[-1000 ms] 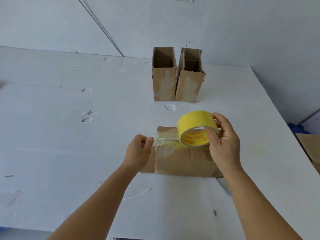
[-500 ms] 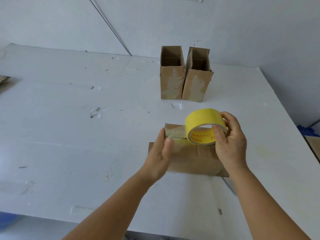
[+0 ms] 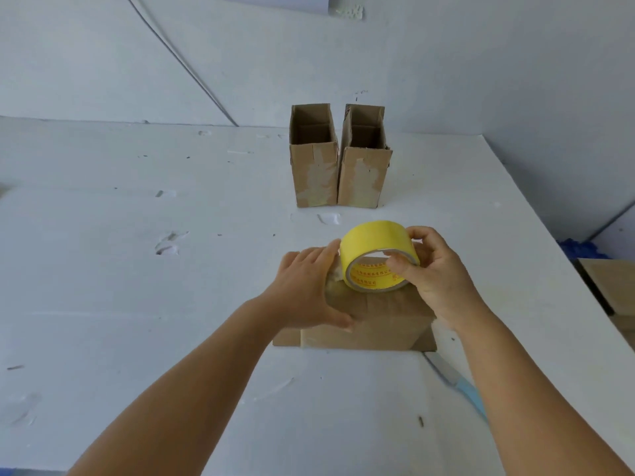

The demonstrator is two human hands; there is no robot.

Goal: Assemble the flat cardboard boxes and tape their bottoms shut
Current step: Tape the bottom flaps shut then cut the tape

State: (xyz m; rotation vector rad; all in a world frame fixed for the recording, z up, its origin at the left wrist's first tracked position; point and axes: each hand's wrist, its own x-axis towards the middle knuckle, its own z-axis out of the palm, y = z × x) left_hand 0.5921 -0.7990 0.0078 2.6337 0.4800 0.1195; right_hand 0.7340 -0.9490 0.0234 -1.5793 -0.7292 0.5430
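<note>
A brown cardboard box (image 3: 374, 324) lies on its side on the white table (image 3: 137, 304), in front of me. My right hand (image 3: 436, 273) grips a yellow tape roll (image 3: 374, 249) just above the box's far end. My left hand (image 3: 309, 286) lies flat with straight fingers on the box's left end, pressing clear tape down beside the roll. Two assembled boxes, the left one (image 3: 314, 173) and the right one (image 3: 364, 176), stand upright and open-topped at the back of the table.
A blue-handled tool (image 3: 460, 386) lies on the table by my right forearm. Flat cardboard (image 3: 608, 283) is stacked off the table's right edge. The white wall rises right behind the two upright boxes.
My left hand stopped pinching the tape end and moved right onto the box, flattening over the tape. The roll stayed in my right hand, close to the left hand.
</note>
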